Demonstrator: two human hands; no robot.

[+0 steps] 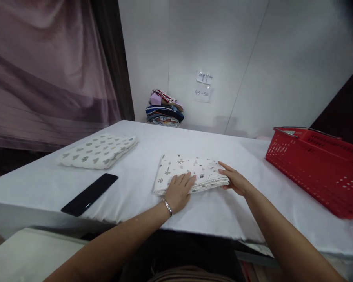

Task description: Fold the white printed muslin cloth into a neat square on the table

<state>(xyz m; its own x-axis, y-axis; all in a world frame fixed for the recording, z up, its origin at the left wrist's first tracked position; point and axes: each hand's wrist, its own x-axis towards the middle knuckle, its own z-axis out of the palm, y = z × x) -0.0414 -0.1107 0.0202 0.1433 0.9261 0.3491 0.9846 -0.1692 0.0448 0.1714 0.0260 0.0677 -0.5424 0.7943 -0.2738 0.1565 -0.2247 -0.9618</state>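
A folded white cloth [191, 168] printed with small grey and brown motifs lies in several layers on the white-covered table [141, 203]. My left hand [179, 192], a silver bracelet at its wrist, rests on the cloth's near edge with the fingers stretched out over the top. At the cloth's right end, my right hand [233, 179] has its fingers around the edge of the layers. Part of that grip is hidden by the cloth. To the left lies another folded white cloth [98, 150] with grey cloud-like shapes, apart from both hands.
A long black glossy slab [90, 194] lies near the table's front left. The red plastic basket [317, 168] stands at the right. Behind the table, a stack of folded clothes [164, 109] sits against the wall, near paper notes [202, 94]. A pink curtain [47, 70] hangs at left.
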